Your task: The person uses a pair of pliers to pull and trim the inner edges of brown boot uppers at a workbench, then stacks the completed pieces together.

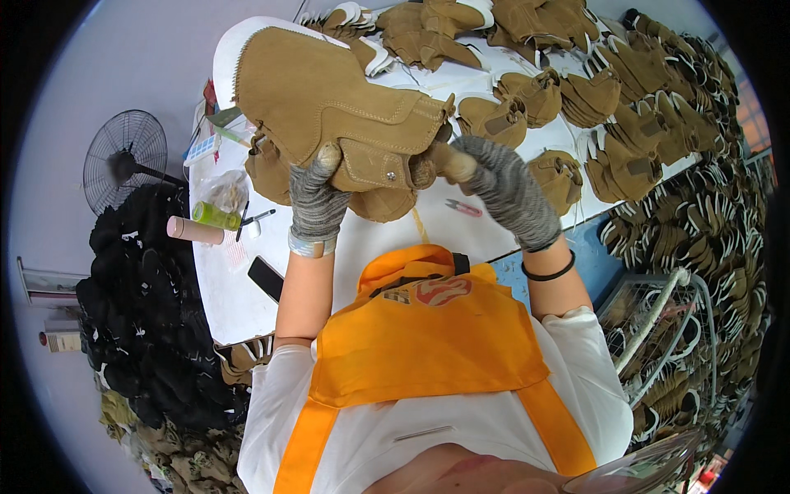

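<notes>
A brown suede shoe upper with zigzag-cut edge, stitched seams and a white lining at its far end is held up over the white table. On its side strap sits a small metal stud. My left hand, in a grey knit glove with bare fingertips, grips the near edge, thumb on the strap. My right hand, gloved alike, pinches the collar end at the right; what lies under those fingers is partly hidden. Below, between the hands, pink-handled thread snips lie on the table.
Stacks of brown uppers cover the table's far and right side. A phone, pink bottle and green container lie left. Beyond stand a fan and piled black pieces. A wire cart stands right.
</notes>
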Available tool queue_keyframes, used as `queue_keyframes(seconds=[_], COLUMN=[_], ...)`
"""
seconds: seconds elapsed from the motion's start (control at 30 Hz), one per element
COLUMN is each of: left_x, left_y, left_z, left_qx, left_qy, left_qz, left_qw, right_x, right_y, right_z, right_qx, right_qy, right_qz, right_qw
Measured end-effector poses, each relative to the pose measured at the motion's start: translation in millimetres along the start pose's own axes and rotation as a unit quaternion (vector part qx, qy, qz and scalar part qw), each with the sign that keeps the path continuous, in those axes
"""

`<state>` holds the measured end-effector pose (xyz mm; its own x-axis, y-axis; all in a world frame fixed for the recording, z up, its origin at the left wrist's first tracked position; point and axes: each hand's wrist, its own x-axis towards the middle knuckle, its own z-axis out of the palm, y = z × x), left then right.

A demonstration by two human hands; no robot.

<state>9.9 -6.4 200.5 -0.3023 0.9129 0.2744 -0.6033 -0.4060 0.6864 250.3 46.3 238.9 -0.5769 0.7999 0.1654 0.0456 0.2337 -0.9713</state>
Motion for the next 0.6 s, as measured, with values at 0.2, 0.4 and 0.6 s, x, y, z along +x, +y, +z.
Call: queue_keyframes(seconds=[0.2, 0.4, 0.6], left_x=[4, 6, 13], left_y=[-1, -7, -15], left_z=[12, 18, 12], left_qx=[0.022, -0.1, -0.183], left_qy=[-0.029, 0.063, 0.005], left_qz=[0.03, 0.013, -0.088], left_qw=[0.999, 0.993, 0.979], right_x=[-1, -7, -9], right_y=[15, 19, 12], right_z=[13, 23, 28], right_qx=[0.175, 0.153, 0.166], right_qy=[0.014, 0.004, 0.005], right_qz=[0.078, 0.013, -0.022], right_qw=[0.981, 0.988, 0.986])
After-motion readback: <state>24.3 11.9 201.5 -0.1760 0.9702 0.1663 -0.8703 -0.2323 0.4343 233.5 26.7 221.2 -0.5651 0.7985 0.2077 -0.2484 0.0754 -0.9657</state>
